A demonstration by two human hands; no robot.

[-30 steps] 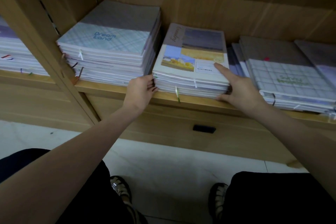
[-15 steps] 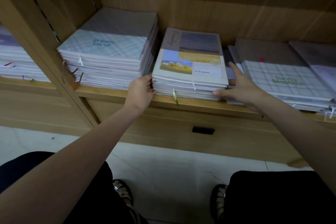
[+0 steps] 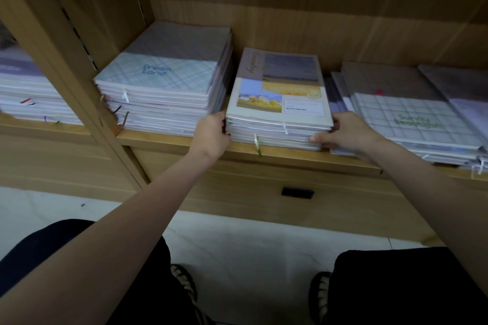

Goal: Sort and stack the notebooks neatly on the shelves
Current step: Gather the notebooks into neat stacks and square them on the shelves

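Wooden shelf, centre frame: we are gripping the middle notebook stack, left hand and right hand clasping its sides.

- A middle stack of notebooks, topped by a landscape cover marked "NICETIMEING", is gripped at its front corners on the wooden shelf.
- The left hand is pressed against the stack's left edge; the right hand is curled round its right corner.
- A taller "Dream Land" stack is seen just left, a grid-covered stack just right.
- Dark-clad knees and sandals are visible above a pale floor.
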